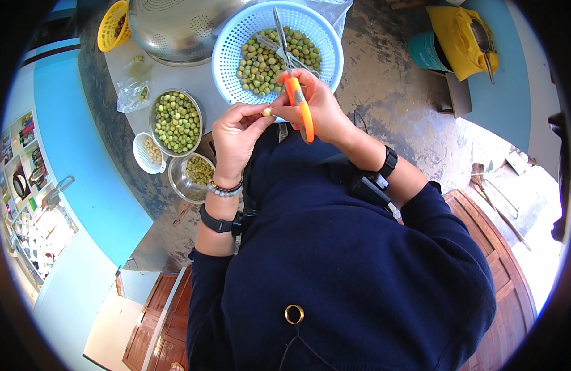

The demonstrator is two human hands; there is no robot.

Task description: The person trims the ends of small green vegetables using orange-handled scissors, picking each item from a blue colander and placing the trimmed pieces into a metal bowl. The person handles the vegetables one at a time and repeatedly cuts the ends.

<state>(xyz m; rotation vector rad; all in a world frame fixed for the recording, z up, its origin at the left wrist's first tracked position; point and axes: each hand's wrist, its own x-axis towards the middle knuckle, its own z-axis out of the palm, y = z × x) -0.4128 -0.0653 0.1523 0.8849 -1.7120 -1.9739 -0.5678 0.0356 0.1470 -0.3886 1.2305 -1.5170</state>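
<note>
A small pale peeled seed (267, 112) is pinched between the fingertips of my left hand (239, 134) and touched by fingers of my right hand (315, 106). My right hand also holds orange-handled scissors (304, 109), their blades pointing away from me over a blue plastic colander (220, 79). Many round green seeds (262, 65) fill the bottom of that colander, and a second pair of scissors (290, 58) lies on them. Left of my hands, a metal bowl (152, 116) holds more green seeds. A small white basket (138, 150) contains pale seeds, and a clear bowl (176, 183) holds green peelings.
A large perforated metal basin (174, 28) and a clear plastic bag (133, 95) rest on the pale table (123, 60). A yellow basket (104, 32) is at the upper left. At the upper right, a teal bucket (424, 51) stands beside a yellow bag (452, 41).
</note>
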